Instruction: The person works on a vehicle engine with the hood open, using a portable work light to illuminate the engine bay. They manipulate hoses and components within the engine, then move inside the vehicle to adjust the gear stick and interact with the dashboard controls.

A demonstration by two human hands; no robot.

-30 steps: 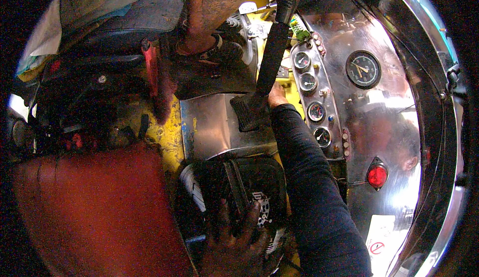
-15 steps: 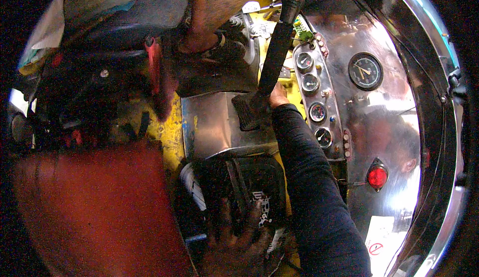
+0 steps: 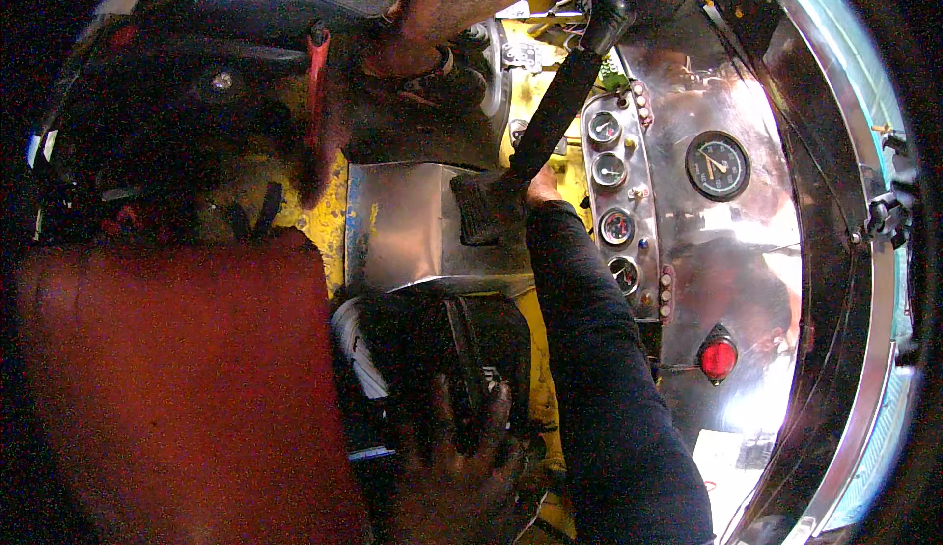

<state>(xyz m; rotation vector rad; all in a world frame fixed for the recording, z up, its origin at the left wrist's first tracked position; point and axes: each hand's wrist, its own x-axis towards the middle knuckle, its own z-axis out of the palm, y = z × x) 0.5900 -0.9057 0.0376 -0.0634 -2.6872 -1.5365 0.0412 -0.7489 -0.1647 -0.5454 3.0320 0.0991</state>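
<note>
My left hand (image 3: 462,462) rests palm down with fingers spread on a black bag (image 3: 388,324) at the bottom centre. My right arm, in a dark sleeve, stretches forward to the yellow metalwork beside the instrument panel. My right hand (image 3: 542,189) is at the foot of a long black lever (image 3: 558,108), partly hidden behind it, so its grip cannot be made out. Left of that hand lies a bare metal cover (image 3: 393,231). The steel panel (image 3: 638,196) to its right carries several round gauges, small knobs and rows of buttons.
A red seat (image 3: 177,378) fills the lower left. Another person's tattooed limb (image 3: 442,0) and shoe (image 3: 442,83) are above, near a red tool or handle (image 3: 316,83). A steel sheet with a large dial (image 3: 717,167) and red lamp (image 3: 718,358) curves along the right.
The view has shifted, moving the seat and bag higher in the picture. The lever looks tilted slightly further right. Both my hands keep much the same places and poses.
</note>
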